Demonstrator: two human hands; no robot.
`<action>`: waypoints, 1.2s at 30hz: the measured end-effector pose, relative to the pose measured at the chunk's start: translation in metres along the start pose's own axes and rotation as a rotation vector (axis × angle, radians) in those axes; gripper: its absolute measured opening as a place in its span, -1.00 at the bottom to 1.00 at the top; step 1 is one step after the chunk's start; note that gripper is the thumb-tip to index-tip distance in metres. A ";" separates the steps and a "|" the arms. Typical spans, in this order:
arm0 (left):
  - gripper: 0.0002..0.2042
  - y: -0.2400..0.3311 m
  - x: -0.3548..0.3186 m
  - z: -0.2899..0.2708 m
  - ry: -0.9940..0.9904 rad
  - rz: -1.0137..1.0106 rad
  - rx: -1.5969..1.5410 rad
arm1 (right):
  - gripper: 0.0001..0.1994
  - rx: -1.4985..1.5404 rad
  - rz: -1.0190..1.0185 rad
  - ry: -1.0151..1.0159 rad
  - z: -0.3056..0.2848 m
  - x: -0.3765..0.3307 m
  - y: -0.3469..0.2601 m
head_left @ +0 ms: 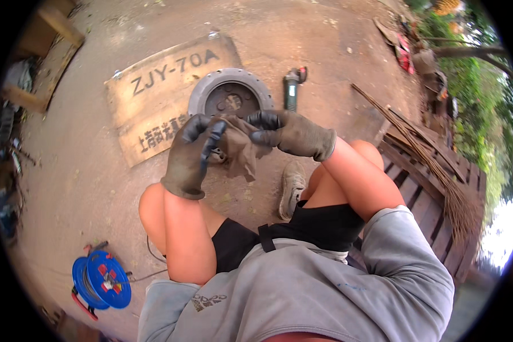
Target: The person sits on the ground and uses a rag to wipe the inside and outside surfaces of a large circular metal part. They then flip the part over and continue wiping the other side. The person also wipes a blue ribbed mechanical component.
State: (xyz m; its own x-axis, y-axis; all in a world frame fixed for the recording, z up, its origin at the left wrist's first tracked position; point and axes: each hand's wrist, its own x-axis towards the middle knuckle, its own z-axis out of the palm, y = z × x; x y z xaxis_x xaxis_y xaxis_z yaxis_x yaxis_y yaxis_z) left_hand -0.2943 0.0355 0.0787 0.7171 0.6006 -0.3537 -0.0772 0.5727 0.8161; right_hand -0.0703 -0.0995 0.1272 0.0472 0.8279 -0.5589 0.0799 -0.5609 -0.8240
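Note:
Both my hands wear grey-brown work gloves with black-coated fingers. A limp brown-grey cloth [240, 149] hangs between them at chest height. My left hand [189, 151] is closed on its left side, and my right hand [290, 132] pinches its upper right edge. Just beyond the hands, a round grey metal part [198, 94] with a holed rim and dark recessed middle lies partly on a flat board [148, 108] with stencilled black marks. The gloves and cloth hide its near edge. To its right rests a green and black angle grinder [291, 94] on the ground.
A blue cable reel [105, 279] stands at lower left, its cord running toward my leg. On the right, a twig broom [439, 182] lies across a slatted wooden pallet [407, 188]. Timber pieces [57, 28] and clutter line the far left. My shoe [292, 188] is below my right hand.

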 end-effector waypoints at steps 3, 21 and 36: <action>-0.84 0.004 -0.010 0.004 0.264 0.038 0.027 | -0.52 -0.241 0.058 -0.118 -0.004 0.026 0.006; -0.71 0.051 -0.109 0.058 0.791 0.299 0.382 | -0.26 -0.250 -1.210 -0.226 -0.015 0.061 -0.054; -0.10 0.044 -0.153 0.097 0.959 0.165 0.907 | -0.46 0.472 -0.553 -1.098 0.027 0.032 -0.082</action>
State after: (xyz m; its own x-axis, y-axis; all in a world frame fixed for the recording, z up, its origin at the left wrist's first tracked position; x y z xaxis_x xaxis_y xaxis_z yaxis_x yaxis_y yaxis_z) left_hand -0.3407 -0.0854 0.2130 -0.0540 0.9939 -0.0965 0.6389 0.1087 0.7616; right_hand -0.1020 -0.0273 0.1750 -0.7254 0.6368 0.2613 -0.5362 -0.2848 -0.7946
